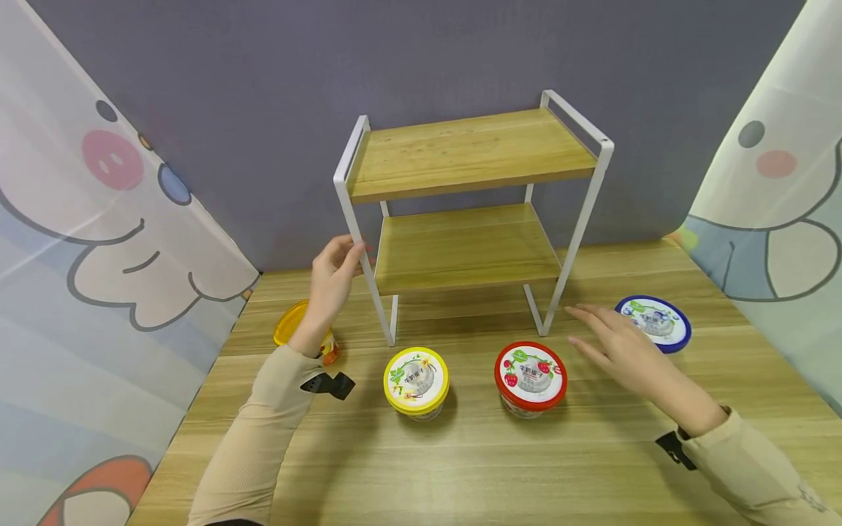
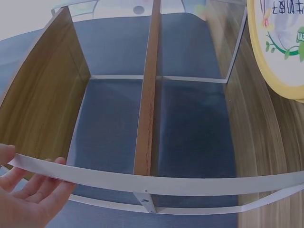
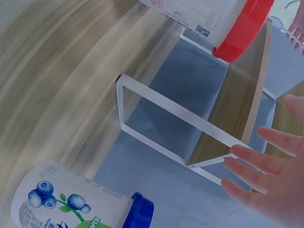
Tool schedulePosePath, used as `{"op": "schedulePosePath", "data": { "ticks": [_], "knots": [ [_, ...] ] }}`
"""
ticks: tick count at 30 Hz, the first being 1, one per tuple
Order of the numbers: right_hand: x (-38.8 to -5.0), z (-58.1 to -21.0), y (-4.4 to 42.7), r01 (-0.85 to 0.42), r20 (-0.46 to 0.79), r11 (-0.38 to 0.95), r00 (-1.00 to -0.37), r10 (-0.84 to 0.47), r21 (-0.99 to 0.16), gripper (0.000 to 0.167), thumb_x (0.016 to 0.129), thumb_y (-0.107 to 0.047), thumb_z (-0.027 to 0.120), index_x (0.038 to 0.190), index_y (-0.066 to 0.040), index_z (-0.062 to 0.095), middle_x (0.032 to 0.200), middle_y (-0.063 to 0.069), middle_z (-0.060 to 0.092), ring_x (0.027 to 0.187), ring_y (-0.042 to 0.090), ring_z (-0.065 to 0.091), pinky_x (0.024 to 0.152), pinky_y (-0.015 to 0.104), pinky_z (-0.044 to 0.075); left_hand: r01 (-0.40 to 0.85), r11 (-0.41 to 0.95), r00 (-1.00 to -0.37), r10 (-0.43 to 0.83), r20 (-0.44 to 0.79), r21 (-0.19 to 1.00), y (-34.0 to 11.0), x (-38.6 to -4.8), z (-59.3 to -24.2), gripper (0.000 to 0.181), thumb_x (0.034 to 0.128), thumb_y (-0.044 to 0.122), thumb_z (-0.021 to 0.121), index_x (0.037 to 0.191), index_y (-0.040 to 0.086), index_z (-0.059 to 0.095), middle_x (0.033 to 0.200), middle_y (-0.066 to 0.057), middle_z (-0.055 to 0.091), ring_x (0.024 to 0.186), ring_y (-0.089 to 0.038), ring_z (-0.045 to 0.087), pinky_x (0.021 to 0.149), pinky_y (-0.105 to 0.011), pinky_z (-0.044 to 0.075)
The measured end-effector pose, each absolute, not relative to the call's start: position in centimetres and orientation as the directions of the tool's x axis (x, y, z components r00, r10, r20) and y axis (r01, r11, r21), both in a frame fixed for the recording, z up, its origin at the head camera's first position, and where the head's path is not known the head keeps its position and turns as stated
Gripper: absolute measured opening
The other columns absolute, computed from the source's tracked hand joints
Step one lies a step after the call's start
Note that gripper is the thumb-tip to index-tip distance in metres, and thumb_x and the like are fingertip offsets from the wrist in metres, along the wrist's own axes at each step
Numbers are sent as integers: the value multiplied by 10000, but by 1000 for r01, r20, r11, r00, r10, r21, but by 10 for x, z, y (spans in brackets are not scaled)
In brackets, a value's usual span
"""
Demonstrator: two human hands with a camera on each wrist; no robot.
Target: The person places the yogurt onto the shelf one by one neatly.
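The white-framed rack (image 1: 467, 248) stands on the wooden table (image 1: 460, 467), and its left post (image 1: 377, 299) is held by the left hand (image 1: 332, 277), the thumb being laid on one side and the fingers curled behind. The right hand (image 1: 618, 347) is held spread to the right of the rack's right foot, with nothing gripped; in the head view it is seen apart from the right post (image 1: 579, 230). The step in hand is judged to be the steadying or adjusting of the rack; for the next move, an even hold on the frame would be called for, with the right fingers brought to the right post if both sides are to be guided. In front of the rack's left foot a yellow-lidded tub (image 1: 416, 381) is placed, and in front of its right foot a red-lidded tub (image 1: 531, 378); either could be knocked if the frame were drawn forward. To the rack's right, just beside the right hand, a blue-lidded tub (image 1: 654, 323) is seen, and to its left an orange-lidded tub (image 1: 289, 321) is partly hidden by the left arm. The rack is backed by a grey wall (image 1: 434, 58).
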State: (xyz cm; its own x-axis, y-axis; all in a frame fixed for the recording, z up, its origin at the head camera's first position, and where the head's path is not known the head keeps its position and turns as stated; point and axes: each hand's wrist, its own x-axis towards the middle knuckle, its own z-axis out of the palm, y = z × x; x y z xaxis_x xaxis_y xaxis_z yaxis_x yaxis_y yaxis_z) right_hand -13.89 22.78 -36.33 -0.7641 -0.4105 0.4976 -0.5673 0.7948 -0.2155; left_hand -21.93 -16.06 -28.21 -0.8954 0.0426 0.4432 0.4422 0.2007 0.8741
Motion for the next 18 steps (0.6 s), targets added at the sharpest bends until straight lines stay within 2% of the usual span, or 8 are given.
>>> {"op": "schedulePosePath", "data": {
  "ticks": [6, 12, 18],
  "knots": [
    [-138, -363, 224, -589, 498, 781, -751, -434, -208, 399, 859, -240, 580, 1174, -5, 517, 1120, 214, 532, 1007, 401, 493, 842, 529, 389, 467, 190, -881, 20, 473, 863, -159, -222, -283, 243, 915, 130, 488, 1015, -83, 549, 815, 19, 598, 681, -83, 607, 670, -282, 538],
    [-139, -362, 220, -617, 502, 765, -729, -466, -186, 372, 849, -234, 594, 1143, -11, 542, 1091, 195, 559, 997, 391, 509, 832, 527, 405, 464, 179, -884, 30, 466, 868, -160, -224, -283, 245, 918, 118, 474, 958, -121, 517, 772, -5, 596, 677, -90, 601, 684, -323, 539],
    [-139, -362, 215, -622, 476, 760, -734, -484, -187, 338, 809, -186, 637, 1098, -25, 571, 1041, 163, 594, 963, 358, 546, 810, 521, 425, 460, 195, -888, 81, 453, 866, -162, -225, -281, 202, 928, 123, 448, 927, -72, 504, 763, 33, 575, 685, -80, 599, 706, -357, 534]
  ]
}}
